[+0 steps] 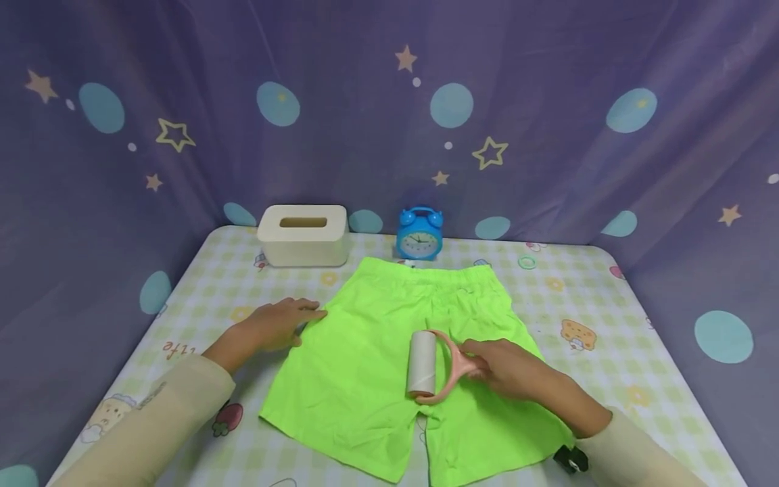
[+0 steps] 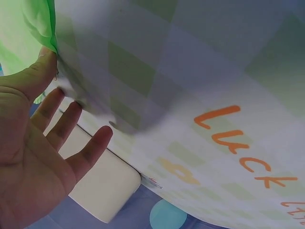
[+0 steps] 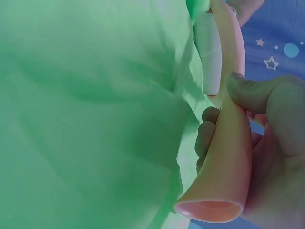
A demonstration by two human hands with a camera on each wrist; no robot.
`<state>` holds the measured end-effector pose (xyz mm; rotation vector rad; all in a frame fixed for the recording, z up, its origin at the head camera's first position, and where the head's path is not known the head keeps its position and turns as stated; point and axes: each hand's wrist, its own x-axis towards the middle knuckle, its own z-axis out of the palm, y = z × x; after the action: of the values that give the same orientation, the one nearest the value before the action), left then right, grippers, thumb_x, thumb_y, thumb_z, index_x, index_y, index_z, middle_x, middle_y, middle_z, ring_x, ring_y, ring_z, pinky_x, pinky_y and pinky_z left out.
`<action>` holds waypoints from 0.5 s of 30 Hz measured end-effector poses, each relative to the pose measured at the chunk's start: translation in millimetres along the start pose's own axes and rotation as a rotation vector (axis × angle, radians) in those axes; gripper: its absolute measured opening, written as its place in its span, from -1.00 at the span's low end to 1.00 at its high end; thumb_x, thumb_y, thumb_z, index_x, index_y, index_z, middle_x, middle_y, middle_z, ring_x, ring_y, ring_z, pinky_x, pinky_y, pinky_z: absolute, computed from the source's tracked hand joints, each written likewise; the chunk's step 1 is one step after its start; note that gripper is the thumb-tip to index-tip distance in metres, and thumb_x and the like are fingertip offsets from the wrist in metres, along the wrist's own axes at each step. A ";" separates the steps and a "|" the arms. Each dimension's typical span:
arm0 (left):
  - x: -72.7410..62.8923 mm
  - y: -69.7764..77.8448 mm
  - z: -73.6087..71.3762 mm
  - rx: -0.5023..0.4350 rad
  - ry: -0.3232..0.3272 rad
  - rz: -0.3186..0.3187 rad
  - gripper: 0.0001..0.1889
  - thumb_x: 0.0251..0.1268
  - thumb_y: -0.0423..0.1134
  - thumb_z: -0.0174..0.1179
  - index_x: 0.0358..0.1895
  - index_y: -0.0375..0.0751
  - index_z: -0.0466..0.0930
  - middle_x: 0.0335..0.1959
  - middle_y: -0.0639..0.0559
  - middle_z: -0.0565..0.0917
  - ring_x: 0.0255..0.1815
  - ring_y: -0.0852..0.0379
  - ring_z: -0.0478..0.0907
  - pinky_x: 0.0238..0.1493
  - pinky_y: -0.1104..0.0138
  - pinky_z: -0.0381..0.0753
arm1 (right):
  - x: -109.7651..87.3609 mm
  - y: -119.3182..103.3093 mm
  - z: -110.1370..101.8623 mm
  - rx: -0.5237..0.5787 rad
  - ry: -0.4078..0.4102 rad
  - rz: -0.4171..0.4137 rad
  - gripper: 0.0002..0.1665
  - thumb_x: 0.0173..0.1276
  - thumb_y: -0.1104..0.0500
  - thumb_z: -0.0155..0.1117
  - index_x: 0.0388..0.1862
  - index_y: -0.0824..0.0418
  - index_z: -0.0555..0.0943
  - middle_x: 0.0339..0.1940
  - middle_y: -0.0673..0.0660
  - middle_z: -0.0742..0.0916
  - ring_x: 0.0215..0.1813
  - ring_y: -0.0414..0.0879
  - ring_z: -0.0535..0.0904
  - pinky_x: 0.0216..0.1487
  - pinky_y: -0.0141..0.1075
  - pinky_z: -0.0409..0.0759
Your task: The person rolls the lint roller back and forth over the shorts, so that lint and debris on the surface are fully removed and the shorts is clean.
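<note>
Neon green shorts [image 1: 353,358] lie spread out with the waistband toward the back. My right hand [image 1: 508,368] grips the pink handle of a lint roller [image 1: 460,366], fingers curled round it and thumb along the top. The roller's white paper cylinder [image 1: 422,364] lies over the middle of the shorts, above the crotch. At the shorts' left edge is my left hand [image 1: 276,326]. In the left wrist view its thumb [image 2: 44,67] touches the green fabric, while the other fingers stretch out loosely over the tablecloth.
A white tissue box [image 1: 304,247] stands at the back left, with a blue alarm clock [image 1: 419,237] to its right. A small green ring [image 1: 527,262] lies at the back right. The checked tablecloth [image 1: 633,365] covers the table, and a purple curtain [image 1: 365,155] hangs behind it.
</note>
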<state>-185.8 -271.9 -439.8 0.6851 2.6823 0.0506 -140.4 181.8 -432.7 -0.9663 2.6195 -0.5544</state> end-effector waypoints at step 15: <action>-1.9 0.5 -2.9 -0.020 0.000 0.013 -0.25 0.31 -0.22 0.39 0.56 0.01 0.32 0.57 -0.13 0.31 0.50 -0.33 0.30 0.10 -0.20 0.57 | -41.8 44.5 -22.9 -0.035 -0.028 -0.015 -0.61 0.48 0.06 0.30 0.24 0.06 0.59 -0.26 -0.18 0.71 -0.35 -0.41 0.47 -0.35 -0.41 0.39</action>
<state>-185.1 -272.2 -436.4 0.6970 2.6736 0.0808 -143.6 246.7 -426.7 -0.9972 2.6073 -0.4963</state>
